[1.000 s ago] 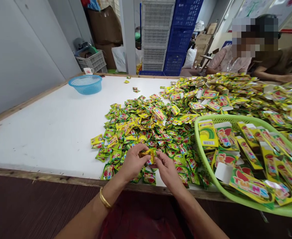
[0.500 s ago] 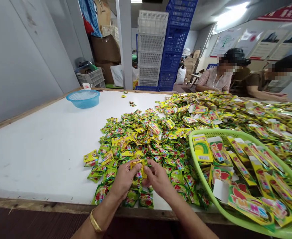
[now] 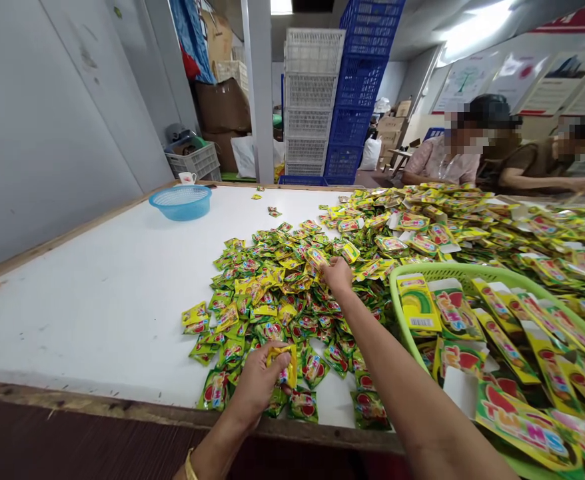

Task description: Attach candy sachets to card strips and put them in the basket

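Many small yellow and green packets (image 3: pixel 272 267) lie heaped on the white table (image 3: pixel 122 300). Near the front edge, my left hand (image 3: pixel 258 380) pinches a yellow packet (image 3: pixel 288 367) between thumb and fingers. My right hand (image 3: pixel 337 275) reaches further over the heap, its fingers closed on the end of a yellow box (image 3: pixel 316 257). To the right stands a green basket (image 3: pixel 452 272) filled with yellow and green printed boxes (image 3: pixel 515 420), several with open white flaps.
A blue basket (image 3: pixel 181 203) and a white cup (image 3: pixel 187 178) stand at the back left. A large pile of boxes (image 3: pixel 472 220) covers the back right. Two people (image 3: pixel 442 160) sit beyond it. Stacked crates (image 3: pixel 307 100) rise behind the table.
My right hand has left the packet near my left hand, moved forward over the heap and taken hold of a box. My left hand still holds its packet. The view has shifted slightly left.
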Motion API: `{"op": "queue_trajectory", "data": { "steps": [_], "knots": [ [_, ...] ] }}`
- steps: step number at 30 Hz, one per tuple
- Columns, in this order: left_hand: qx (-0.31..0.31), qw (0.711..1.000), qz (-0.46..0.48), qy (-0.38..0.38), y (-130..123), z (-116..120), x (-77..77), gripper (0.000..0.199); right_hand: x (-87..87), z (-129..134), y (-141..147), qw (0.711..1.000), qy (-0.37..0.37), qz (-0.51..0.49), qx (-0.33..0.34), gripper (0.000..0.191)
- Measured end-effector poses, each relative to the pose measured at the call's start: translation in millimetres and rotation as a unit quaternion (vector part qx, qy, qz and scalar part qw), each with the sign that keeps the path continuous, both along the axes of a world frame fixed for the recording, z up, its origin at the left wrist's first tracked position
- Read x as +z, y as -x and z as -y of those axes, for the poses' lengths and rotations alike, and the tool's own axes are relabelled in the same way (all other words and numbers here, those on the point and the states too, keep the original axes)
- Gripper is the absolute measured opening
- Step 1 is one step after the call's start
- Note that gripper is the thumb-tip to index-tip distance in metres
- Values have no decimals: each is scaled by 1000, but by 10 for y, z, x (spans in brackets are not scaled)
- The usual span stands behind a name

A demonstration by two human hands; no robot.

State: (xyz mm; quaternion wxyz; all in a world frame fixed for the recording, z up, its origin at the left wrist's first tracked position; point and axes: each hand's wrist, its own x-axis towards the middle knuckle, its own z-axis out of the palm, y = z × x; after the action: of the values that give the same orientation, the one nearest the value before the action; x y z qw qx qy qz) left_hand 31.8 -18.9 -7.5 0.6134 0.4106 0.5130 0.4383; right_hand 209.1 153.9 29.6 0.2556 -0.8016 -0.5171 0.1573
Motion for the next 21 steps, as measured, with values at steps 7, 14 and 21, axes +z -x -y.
{"op": "queue_trajectory", "data": {
  "steps": [7, 14, 21],
  "knots": [
    [-44, 999, -4, 9, -65, 74, 18, 41, 165, 39, 95, 989, 5, 102, 108, 78],
    [32, 999, -10, 33, 138, 10, 75, 47, 383, 647, 52, 994, -76, -6, 73, 88],
    [80, 997, 10, -3, 223, -107, 41, 40, -139, 1850, 227, 844, 56, -532, -30, 93]
  ]
}}
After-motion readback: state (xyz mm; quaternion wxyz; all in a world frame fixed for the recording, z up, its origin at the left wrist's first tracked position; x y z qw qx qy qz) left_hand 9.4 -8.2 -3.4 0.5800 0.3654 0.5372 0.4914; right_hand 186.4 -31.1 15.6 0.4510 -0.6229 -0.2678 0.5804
